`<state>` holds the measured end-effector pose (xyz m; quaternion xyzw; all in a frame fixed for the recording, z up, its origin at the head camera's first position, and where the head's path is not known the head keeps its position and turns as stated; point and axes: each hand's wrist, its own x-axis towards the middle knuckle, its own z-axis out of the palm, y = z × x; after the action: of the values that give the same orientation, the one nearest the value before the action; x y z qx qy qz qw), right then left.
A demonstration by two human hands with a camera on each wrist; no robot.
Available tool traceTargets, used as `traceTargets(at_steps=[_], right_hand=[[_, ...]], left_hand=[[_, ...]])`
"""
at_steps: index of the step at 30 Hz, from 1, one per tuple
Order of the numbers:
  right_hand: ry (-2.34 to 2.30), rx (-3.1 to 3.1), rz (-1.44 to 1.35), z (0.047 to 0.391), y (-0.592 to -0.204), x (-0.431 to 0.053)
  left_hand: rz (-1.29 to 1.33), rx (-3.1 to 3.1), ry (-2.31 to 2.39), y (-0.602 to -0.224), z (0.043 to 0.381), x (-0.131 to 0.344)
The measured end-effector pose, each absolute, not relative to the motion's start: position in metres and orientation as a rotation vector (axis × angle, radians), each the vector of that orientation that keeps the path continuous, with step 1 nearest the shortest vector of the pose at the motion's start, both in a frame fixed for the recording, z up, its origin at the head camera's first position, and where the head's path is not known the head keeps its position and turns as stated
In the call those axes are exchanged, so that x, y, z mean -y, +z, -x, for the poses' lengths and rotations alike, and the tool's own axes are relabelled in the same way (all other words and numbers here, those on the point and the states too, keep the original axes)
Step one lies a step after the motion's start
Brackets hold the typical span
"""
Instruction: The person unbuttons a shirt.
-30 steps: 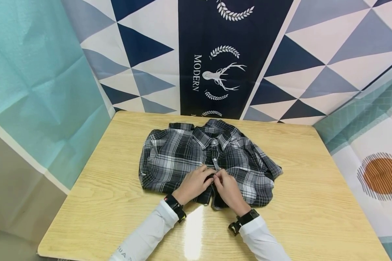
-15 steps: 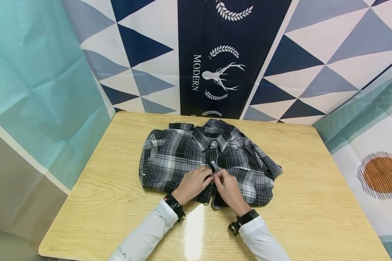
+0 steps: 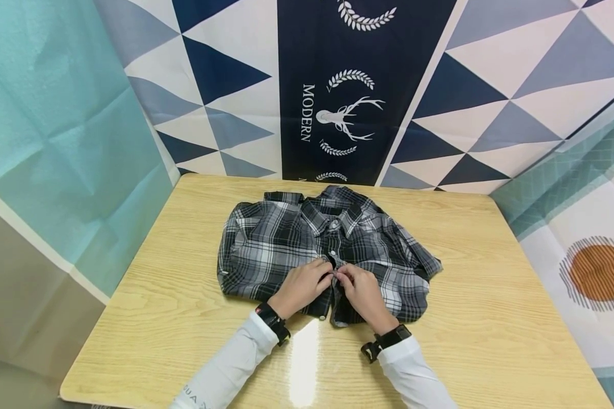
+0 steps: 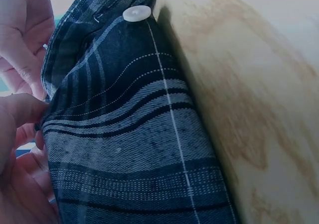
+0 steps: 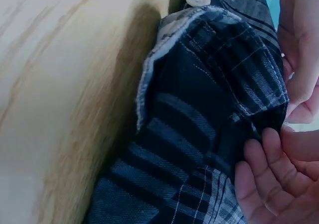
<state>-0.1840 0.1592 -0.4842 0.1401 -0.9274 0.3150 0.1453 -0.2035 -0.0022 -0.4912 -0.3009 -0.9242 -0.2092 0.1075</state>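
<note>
Since the shirt (image 3: 268, 250) lies collar-far on the tabletop (image 3: 491, 307), its front opening faces me | my left hand (image 3: 301, 287), right hand (image 3: 362, 291): fingers nearly closed, pinching the front edge (image 5: 269, 95), seemingly to steady it

"What do you count on that one table (image 3: 491, 318)?"
"One shirt (image 3: 266, 250) by the far edge, three white buttons (image 3: 333, 253) I can make out."
"And of yours?"
"Two: my left hand (image 3: 299, 286) and right hand (image 3: 363, 293), plus two black wristbands (image 3: 272, 322)."

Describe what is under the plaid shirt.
The plaid shirt lies on the wood-grain table, whose surface shows at both sides and in front. The shirt covers the part directly beneath, so that cannot be seen.
</note>
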Motion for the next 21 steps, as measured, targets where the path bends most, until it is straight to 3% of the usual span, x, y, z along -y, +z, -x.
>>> traceTargets(at_steps=[21], right_hand=[[1.004,2.764,-0.269,0.187,-0.486,-0.175]], left_hand=[[0.895,2.811,-0.802,-0.482,0.209,0.015]])
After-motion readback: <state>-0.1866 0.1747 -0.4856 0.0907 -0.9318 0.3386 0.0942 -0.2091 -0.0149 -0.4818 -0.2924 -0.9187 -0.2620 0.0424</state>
